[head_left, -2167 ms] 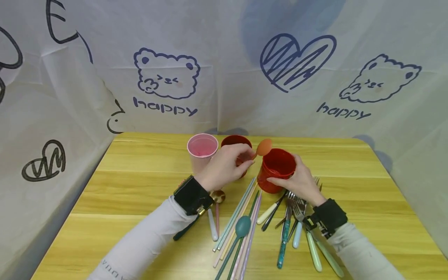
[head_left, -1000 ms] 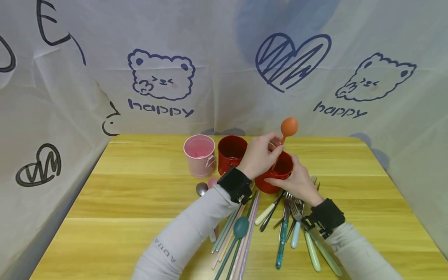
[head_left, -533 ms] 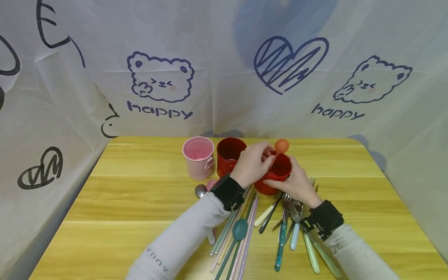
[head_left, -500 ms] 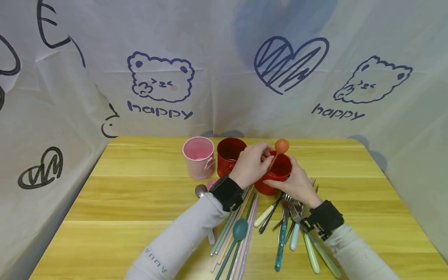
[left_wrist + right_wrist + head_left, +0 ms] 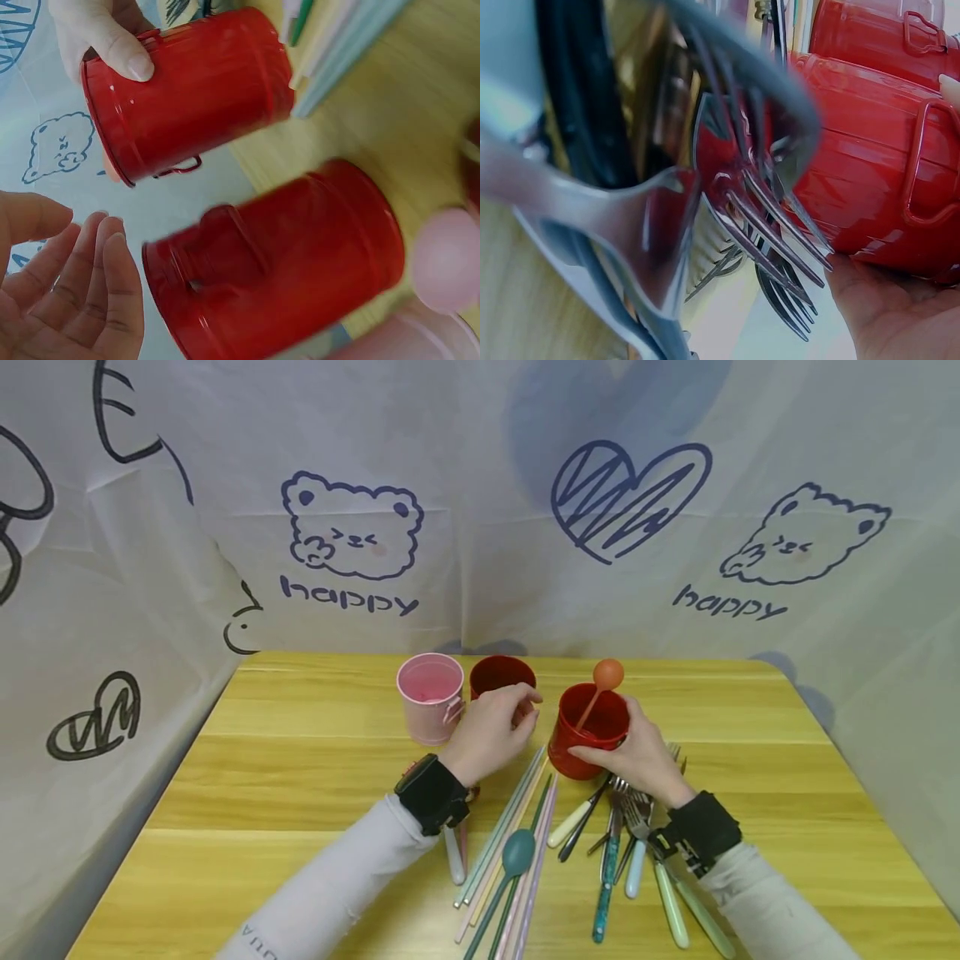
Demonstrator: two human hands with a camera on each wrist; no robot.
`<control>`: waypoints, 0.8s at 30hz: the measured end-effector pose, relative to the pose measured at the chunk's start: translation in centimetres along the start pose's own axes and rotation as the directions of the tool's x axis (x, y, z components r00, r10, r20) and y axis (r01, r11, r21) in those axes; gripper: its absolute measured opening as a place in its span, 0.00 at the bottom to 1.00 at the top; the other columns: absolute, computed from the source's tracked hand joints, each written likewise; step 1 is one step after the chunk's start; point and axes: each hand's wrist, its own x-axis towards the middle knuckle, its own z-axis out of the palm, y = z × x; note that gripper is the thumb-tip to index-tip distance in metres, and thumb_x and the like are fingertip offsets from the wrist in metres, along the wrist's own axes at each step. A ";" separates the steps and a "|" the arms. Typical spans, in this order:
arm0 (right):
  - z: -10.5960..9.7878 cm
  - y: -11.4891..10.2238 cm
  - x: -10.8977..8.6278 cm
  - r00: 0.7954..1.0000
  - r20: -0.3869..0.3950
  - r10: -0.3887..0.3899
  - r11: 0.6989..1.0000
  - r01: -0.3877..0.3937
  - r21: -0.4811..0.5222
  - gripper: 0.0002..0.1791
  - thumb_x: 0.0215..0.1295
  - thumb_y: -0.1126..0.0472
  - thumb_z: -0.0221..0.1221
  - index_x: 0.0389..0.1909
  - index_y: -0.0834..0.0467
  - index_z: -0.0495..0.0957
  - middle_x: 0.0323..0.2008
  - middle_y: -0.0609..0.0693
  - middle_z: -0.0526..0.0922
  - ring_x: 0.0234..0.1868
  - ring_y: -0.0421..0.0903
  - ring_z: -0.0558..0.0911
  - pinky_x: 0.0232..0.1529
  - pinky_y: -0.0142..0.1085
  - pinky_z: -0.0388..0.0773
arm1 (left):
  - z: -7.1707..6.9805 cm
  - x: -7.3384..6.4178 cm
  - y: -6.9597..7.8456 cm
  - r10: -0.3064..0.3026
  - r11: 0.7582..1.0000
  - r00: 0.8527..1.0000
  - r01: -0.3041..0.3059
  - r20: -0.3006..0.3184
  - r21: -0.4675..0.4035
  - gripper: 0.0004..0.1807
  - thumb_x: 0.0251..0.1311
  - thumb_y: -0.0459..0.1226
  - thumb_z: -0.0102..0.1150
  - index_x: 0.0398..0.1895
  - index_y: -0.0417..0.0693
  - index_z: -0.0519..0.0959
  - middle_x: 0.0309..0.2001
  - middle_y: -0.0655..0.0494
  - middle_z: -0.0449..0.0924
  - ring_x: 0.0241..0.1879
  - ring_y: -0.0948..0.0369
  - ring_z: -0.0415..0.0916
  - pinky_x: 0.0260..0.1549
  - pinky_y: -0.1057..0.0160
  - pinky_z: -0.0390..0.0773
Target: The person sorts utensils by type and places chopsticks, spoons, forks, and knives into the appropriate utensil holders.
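Note:
My right hand point(image 5: 647, 756) grips the side of a red metal bucket point(image 5: 576, 760), thumb on the near wall. An orange spoon point(image 5: 608, 675) leans inside it, bowl up above the rim, handle end down in the bucket. My left hand point(image 5: 491, 731) hovers left of that bucket, fingers loosely bent around nothing. Behind it stands a second red bucket point(image 5: 504, 670), partly hidden in the head view. The left wrist view shows both the held bucket point(image 5: 195, 90) and the second bucket point(image 5: 300, 247) from the side.
A pink bucket point(image 5: 427, 714) stands at the left. Several pastel chopsticks point(image 5: 495, 835) lie mid-table with a teal spoon point(image 5: 518, 852) on top. Several forks point(image 5: 636, 818) lie by my right wrist. A white-handled utensil point(image 5: 454, 857) lies left of the chopsticks.
My left hand, which pinched the orange spoon over the held bucket, has let go and moved left. The spoon now leans in the bucket. My right hand keeps its grip.

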 end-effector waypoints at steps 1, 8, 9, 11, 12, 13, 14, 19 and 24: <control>0.0 0.0 0.0 1.000 0.000 0.003 1.000 -0.003 -0.001 0.48 0.56 0.53 0.74 0.71 0.62 0.58 0.66 0.62 0.73 0.64 0.62 0.74 0.60 0.58 0.79 | -0.3 -0.4 -0.2 -0.005 1.000 1.000 0.006 0.009 -0.003 0.09 0.68 0.35 0.59 0.49 0.46 0.81 0.36 0.55 0.84 0.33 0.61 0.77 0.36 0.68 0.81; 0.0 -0.1 0.0 1.000 0.001 0.019 1.000 -0.019 -0.002 0.49 0.55 0.53 0.74 0.72 0.62 0.57 0.67 0.63 0.72 0.65 0.62 0.73 0.60 0.59 0.79 | -2.6 -3.6 -2.4 -0.026 1.000 0.996 0.025 0.090 0.009 0.08 0.66 0.33 0.61 0.46 0.42 0.82 0.39 0.52 0.86 0.36 0.59 0.81 0.40 0.63 0.84; 0.0 -0.1 0.1 1.000 0.002 0.018 1.000 -0.018 -0.004 0.49 0.55 0.53 0.75 0.72 0.62 0.57 0.67 0.63 0.72 0.65 0.63 0.73 0.60 0.59 0.79 | -2.9 -4.1 -2.8 -0.037 0.999 0.994 0.036 0.101 0.011 0.08 0.65 0.32 0.61 0.46 0.42 0.82 0.39 0.52 0.86 0.36 0.59 0.82 0.39 0.63 0.84; 0.0 -0.2 0.1 1.000 0.002 0.017 1.000 -0.016 -0.009 0.49 0.55 0.53 0.75 0.72 0.63 0.57 0.67 0.63 0.72 0.65 0.63 0.74 0.60 0.59 0.79 | -3.5 -5.1 -3.5 -0.060 0.998 0.991 0.057 0.123 0.025 0.07 0.64 0.32 0.62 0.44 0.41 0.82 0.38 0.52 0.86 0.35 0.61 0.81 0.39 0.64 0.85; 0.0 -0.2 0.1 1.000 0.003 0.016 1.000 -0.015 -0.014 0.50 0.55 0.52 0.75 0.72 0.63 0.57 0.66 0.63 0.72 0.65 0.63 0.74 0.60 0.59 0.79 | -3.8 -5.6 -3.9 -0.073 0.997 0.989 0.070 0.132 0.027 0.07 0.64 0.32 0.62 0.43 0.41 0.82 0.37 0.52 0.86 0.34 0.61 0.81 0.38 0.64 0.84; 0.0 -0.2 0.1 1.000 0.003 0.015 1.000 -0.015 -0.017 0.50 0.55 0.52 0.75 0.71 0.63 0.57 0.66 0.63 0.72 0.64 0.63 0.74 0.60 0.59 0.79 | -4.1 -6.1 -4.3 -0.083 0.996 0.987 0.080 0.137 0.030 0.07 0.64 0.32 0.63 0.43 0.41 0.82 0.37 0.52 0.85 0.33 0.61 0.80 0.36 0.65 0.84; 0.0 -0.2 0.1 1.000 0.004 0.015 1.000 -0.015 -0.018 0.50 0.55 0.52 0.75 0.71 0.63 0.57 0.66 0.63 0.72 0.64 0.63 0.74 0.60 0.59 0.79 | -4.3 -6.5 -4.6 -0.094 0.995 0.986 0.089 0.141 0.042 0.06 0.63 0.31 0.63 0.43 0.41 0.82 0.36 0.52 0.85 0.33 0.61 0.80 0.36 0.65 0.83; 0.0 -0.2 0.1 1.000 0.001 0.004 1.000 -0.004 -0.025 0.49 0.55 0.53 0.75 0.71 0.63 0.57 0.66 0.63 0.73 0.64 0.62 0.74 0.59 0.59 0.79 | -5.1 -8.7 -5.7 -0.134 0.988 0.978 0.118 0.161 0.102 0.05 0.62 0.31 0.63 0.40 0.41 0.82 0.32 0.54 0.83 0.31 0.63 0.77 0.32 0.66 0.80; -0.1 -0.1 0.1 1.000 0.000 -0.009 1.000 0.009 -0.027 0.49 0.55 0.54 0.74 0.71 0.63 0.57 0.66 0.63 0.73 0.63 0.62 0.74 0.59 0.59 0.80 | -5.2 -10.2 -5.9 -0.209 0.970 0.951 0.172 0.227 0.172 0.03 0.61 0.33 0.64 0.35 0.42 0.82 0.26 0.57 0.80 0.25 0.65 0.72 0.26 0.68 0.74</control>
